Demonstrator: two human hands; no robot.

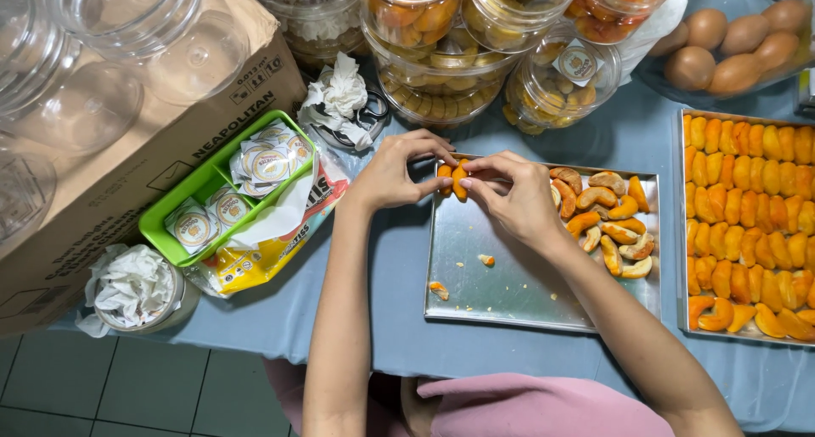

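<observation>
My left hand (392, 172) and my right hand (515, 198) meet over the far left corner of a metal baking tray (501, 297). Together their fingertips pinch two small orange crescent cookies (452, 181), held upright side by side. A loose pile of similar cookies (607, 221) lies on the tray's right half, just beyond my right hand. A few crumbs (439, 289) sit on the tray's bare left part.
A second tray (682, 233) packed with rows of orange cookies lies at the right. Clear plastic jars of cookies (441, 59) stand at the back, eggs (730, 38) at far right. A green basket of round labels (174, 216), a cardboard box (102, 191) and empty jars are on the left.
</observation>
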